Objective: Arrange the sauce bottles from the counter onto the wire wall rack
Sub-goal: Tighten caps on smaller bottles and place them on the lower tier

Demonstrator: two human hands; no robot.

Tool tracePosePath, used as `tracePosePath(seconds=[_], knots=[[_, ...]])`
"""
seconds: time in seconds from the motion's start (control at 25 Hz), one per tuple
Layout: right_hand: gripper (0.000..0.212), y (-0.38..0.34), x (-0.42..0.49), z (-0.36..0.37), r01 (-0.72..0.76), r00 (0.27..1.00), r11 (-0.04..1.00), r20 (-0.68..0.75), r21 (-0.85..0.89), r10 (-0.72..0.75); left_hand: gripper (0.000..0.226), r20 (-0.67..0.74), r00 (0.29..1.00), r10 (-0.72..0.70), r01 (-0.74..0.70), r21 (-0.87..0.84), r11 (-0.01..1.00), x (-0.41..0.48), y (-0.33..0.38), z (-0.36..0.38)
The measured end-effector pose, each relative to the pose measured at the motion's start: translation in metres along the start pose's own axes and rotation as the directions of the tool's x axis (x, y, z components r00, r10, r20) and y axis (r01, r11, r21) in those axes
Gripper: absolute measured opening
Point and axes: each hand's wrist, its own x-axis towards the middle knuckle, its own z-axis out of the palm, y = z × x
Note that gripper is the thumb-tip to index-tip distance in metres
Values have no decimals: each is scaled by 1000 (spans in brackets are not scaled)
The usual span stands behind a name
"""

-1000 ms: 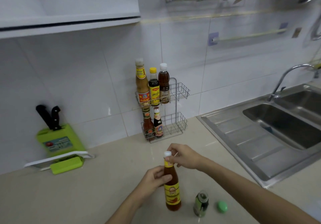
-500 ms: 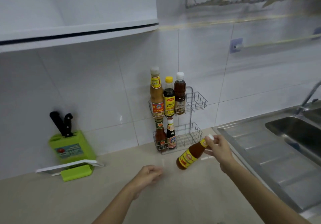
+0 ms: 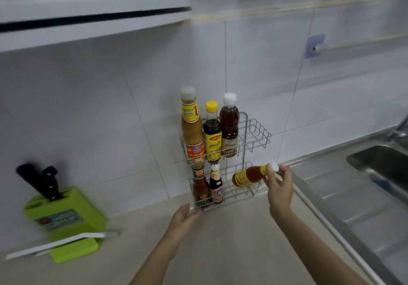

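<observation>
The right hand (image 3: 278,184), pinching the bottle (image 3: 249,177) by its neck, has brought it from the tabletop (image 3: 231,240) to the lower rack (image 3: 242,193) shelf; the left hand (image 3: 183,216) is spread, empty.

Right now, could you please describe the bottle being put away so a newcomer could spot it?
Find the wire rack on the tiled wall. At its lower shelf, the right hand holds a red sauce bottle. Unlike the upright bottles, it is tipped sideways.

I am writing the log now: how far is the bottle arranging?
Done: three bottles stand in the upper basket, two in the lower basket. In hand: the right hand brings a tilted red sauce bottle to the lower basket. Left: seating it upright.
</observation>
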Motion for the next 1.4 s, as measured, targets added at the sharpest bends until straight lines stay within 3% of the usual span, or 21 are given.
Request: tracePosePath(seconds=[0.08, 0.24, 0.4, 0.52, 0.8, 1.0, 1.16, 1.32, 1.4], knots=[[22, 7, 9, 8, 37, 994, 996, 101, -76, -30, 74, -6, 1000, -14, 14, -24, 1000, 11, -1, 1], [27, 8, 22, 34, 148, 947, 963, 312, -224, -73, 66, 2, 999, -52, 52, -128, 990, 18, -7, 8], [32, 9, 34, 58, 251, 823, 911, 568, -327, -22, 68, 68, 995, -71, 82, -170, 982, 25, -6, 13], [25, 13, 35, 65, 302, 753, 896, 658, -325, -15, 70, 95, 994, -52, 71, -209, 975, 31, 0, 17], [18, 27, 40, 63, 260, 761, 882, 646, -393, 63, 65, 123, 992, -6, 32, -211, 977, 43, -3, 24], [29, 29, 26, 63, 156, 792, 928, 604, -338, 87, 71, 171, 985, 5, 20, -148, 989, 41, -3, 18], [50, 14, 18, 55, 87, 818, 920, 555, -381, 153, 73, 196, 981, -13, 24, -54, 998, 26, -2, 13], [24, 10, -5, -3, 2, 839, 894, 487, -448, 242, 65, 206, 977, -47, 35, 59, 998, -12, -20, 20], [18, 14, -29, -50, -40, 842, 859, 446, -510, 304, 53, 239, 971, -9, -31, 165, 986, -32, -36, 28]])
